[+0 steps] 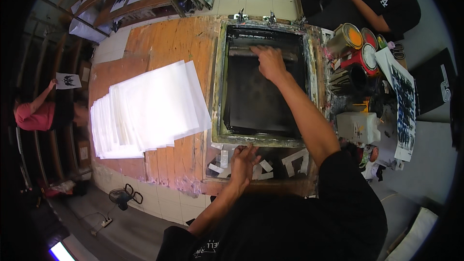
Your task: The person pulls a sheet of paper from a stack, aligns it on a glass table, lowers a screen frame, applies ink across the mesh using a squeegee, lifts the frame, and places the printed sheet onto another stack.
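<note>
Head view, clock positions taken from the centre of the screen frame (218,82). The screen frame lay over the bench (164,34), with metal clamps (240,16) at its 12 o'clock edge. Inside it, over the black mesh (258,99), a blurred squeegee (288,55) extended crosswise toward 12 o'clock. Of the two hands, the right hand (269,63) was closed on the squeegee. The left hand (244,163) was positioned at the 6 o'clock edge, fingers bent; whether it gripped that edge could not be determined. A fanned stack of white sheets (154,111) lay toward 9 o'clock. Paint cans (350,36) were located at 2 o'clock, a white jug (355,128) at 4 o'clock. Farther out at 9 o'clock, a person in a red top (36,115) held a printed sheet (68,81).
</note>
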The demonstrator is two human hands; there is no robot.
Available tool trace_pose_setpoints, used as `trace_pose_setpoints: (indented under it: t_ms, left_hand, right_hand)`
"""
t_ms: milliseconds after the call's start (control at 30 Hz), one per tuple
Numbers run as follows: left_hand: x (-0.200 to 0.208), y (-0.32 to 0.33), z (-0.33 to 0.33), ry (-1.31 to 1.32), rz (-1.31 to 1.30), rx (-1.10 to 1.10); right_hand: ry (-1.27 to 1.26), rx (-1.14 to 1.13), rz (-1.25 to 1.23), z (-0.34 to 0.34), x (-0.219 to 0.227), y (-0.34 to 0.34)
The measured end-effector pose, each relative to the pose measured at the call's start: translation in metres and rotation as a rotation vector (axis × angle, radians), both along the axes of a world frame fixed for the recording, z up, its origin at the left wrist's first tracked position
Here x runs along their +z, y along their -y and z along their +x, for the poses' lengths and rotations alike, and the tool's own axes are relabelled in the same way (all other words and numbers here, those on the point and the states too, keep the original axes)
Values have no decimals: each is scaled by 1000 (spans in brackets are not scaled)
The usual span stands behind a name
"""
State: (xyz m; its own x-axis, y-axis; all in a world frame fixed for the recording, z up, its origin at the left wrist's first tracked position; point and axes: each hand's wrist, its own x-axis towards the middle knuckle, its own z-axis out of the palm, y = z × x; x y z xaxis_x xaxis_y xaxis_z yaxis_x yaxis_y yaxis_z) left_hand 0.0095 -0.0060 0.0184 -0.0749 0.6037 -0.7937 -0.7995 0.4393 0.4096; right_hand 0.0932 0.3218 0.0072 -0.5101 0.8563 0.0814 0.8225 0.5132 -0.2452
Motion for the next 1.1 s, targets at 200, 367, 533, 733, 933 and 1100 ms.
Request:
trace_pose_setpoints:
  t_ms: [200, 367, 533, 733, 933, 1100]
  left_hand:
    - [-3, -2, 3, -17, 54, 2]
    - [-4, -3, 1, -8, 70, 7]
    - [-18, -11, 4, -51, -39, 49]
    - [-28, -10, 1, -17, -20, 64]
    - [-29, -4, 5, -33, 47, 74]
    - [-28, -3, 5, -41, 20, 64]
  right_hand:
    - [-9, 6, 1, 26, 18, 171]
    - [-47, -34, -169, 32, 54, 252]
    - [-129, -49, -338, 38, 43, 224]
    - [-84, -12, -455, 49, 22, 225]
    - [-57, -69, -137, 36, 14, 261]
    - [-48, -53, -14, 31, -6, 213]
